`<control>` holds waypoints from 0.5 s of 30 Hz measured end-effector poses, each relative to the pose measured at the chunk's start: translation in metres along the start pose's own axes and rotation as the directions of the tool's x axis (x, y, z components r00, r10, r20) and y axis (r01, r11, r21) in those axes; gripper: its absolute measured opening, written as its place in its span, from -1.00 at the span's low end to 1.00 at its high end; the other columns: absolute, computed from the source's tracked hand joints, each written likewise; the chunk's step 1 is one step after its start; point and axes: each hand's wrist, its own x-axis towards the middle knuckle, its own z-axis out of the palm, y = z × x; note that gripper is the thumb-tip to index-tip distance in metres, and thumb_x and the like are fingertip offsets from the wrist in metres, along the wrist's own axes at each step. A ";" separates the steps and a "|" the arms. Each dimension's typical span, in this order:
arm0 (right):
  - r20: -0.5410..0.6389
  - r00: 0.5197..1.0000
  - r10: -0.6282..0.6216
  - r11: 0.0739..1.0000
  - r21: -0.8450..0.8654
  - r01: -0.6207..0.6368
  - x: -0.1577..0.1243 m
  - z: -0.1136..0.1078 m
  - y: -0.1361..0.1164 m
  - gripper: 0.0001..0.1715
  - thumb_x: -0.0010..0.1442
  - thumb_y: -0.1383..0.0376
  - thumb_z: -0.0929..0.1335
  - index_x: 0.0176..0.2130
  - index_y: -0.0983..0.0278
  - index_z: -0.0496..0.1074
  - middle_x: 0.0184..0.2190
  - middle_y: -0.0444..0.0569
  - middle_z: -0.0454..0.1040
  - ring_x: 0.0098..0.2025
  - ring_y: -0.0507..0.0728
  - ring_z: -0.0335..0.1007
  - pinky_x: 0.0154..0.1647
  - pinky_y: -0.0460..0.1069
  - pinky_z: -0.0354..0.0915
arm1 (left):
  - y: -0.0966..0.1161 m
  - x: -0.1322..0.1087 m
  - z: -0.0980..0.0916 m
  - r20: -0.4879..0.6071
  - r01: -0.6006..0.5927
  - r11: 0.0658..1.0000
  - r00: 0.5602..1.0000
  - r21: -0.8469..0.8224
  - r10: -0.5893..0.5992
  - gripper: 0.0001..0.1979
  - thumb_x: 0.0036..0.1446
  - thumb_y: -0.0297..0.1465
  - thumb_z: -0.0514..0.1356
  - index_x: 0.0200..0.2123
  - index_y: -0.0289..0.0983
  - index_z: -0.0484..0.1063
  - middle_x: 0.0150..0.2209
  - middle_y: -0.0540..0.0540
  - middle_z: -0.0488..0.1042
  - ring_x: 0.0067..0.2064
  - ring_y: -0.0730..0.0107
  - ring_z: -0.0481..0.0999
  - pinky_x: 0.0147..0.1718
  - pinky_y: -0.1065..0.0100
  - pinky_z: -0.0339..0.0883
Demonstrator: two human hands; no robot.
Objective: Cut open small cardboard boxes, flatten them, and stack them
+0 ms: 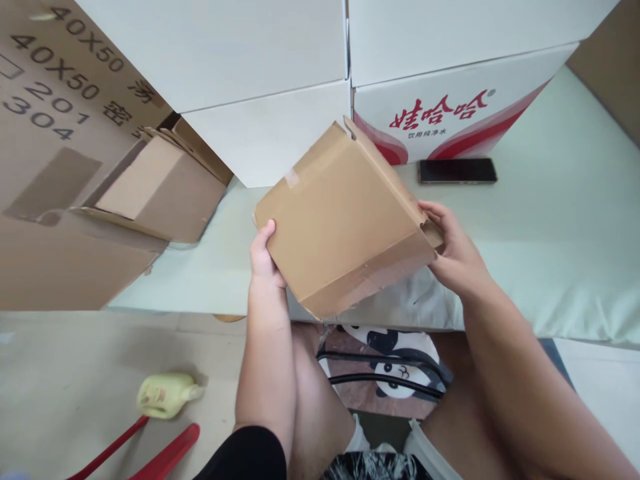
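A brown cardboard box (340, 220) is tilted between my two hands, above the front edge of a pale green padded surface. My left hand (265, 253) grips its left corner, thumb on the upper face and fingers hidden beneath. On the other side, my right hand (453, 250) holds the right end near an open flap, fingers curled over the edge. Clear tape shows on the box's upper left edge and along its lower side. What the box contains, if anything, is hidden. A black phone (457, 171) lies behind my right hand.
White cartons (270, 127) are stacked at the back, one with red lettering (440, 110). Large brown cartons (65, 193) stand at the left, with a smaller open box (165, 183). A yellow bottle (167, 395) and red handles (170, 453) are at floor level, lower left. A panda-print mat (370, 393) shows between my legs.
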 end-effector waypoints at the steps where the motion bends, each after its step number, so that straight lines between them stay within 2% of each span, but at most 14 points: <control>1: 0.020 1.000 -0.015 0.999 -0.047 0.016 0.000 0.000 -0.003 -0.20 0.12 0.13 0.45 0.30 0.05 0.24 0.32 0.11 0.39 0.30 0.36 0.41 0.27 0.35 0.35 | 0.000 0.000 0.000 0.005 0.031 1.000 1.000 -0.003 -0.031 -0.41 -0.21 -0.02 0.46 -0.14 -0.24 0.52 -0.28 -0.14 0.66 -0.10 -0.06 0.68 -0.04 0.05 0.59; 5: -0.032 0.997 -0.066 0.977 -0.207 0.058 0.000 -0.001 -0.017 -0.22 0.02 0.16 0.48 0.22 0.16 0.35 0.31 0.16 0.40 0.33 0.39 0.37 0.28 0.33 0.34 | -0.004 -0.002 0.006 -0.005 0.123 0.992 0.992 0.021 -0.123 -0.40 -0.16 -0.01 0.43 -0.10 -0.23 0.51 -0.23 -0.16 0.66 -0.05 -0.07 0.66 -0.03 0.05 0.58; 8: -0.078 0.997 0.001 0.949 -0.314 -0.026 0.000 0.000 -0.022 -0.26 0.03 0.20 0.41 0.22 0.17 0.36 0.22 0.14 0.50 0.19 0.40 0.50 0.10 0.32 0.44 | -0.008 -0.004 0.015 0.013 0.189 0.980 0.982 0.059 -0.190 -0.40 -0.16 -0.02 0.43 -0.09 -0.25 0.51 -0.22 -0.18 0.66 -0.06 -0.05 0.65 -0.06 0.06 0.57; 11: -0.111 0.991 0.079 0.893 -0.434 -0.119 -0.002 0.003 -0.024 -0.25 0.03 0.23 0.38 0.23 0.11 0.34 0.20 0.09 0.52 0.14 0.40 0.53 -0.03 0.26 0.47 | -0.011 -0.005 0.022 0.014 0.202 0.978 0.979 0.059 -0.203 -0.43 -0.13 -0.04 0.41 -0.10 -0.26 0.51 -0.23 -0.18 0.65 -0.09 -0.03 0.65 -0.06 0.06 0.56; 13: -0.150 0.985 0.087 0.864 -0.480 -0.150 -0.005 0.006 -0.022 -0.30 0.06 0.22 0.37 0.21 0.09 0.35 0.17 0.06 0.55 0.11 0.39 0.55 -0.09 0.23 0.47 | -0.012 -0.005 0.025 0.008 0.201 0.979 0.979 0.038 -0.202 -0.46 -0.11 -0.07 0.41 -0.11 -0.26 0.52 -0.26 -0.16 0.65 -0.12 0.00 0.66 -0.06 0.06 0.56; 15: -0.244 0.968 0.058 0.861 -0.479 -0.172 -0.007 0.008 -0.017 -0.40 0.11 0.20 0.37 0.16 0.08 0.36 0.10 0.03 0.60 0.01 0.36 0.60 -0.14 0.22 0.47 | -0.013 -0.004 0.027 0.008 0.196 0.980 0.981 0.019 -0.196 -0.48 -0.11 -0.10 0.42 -0.11 -0.26 0.52 -0.27 -0.14 0.66 -0.15 0.04 0.66 -0.08 0.10 0.57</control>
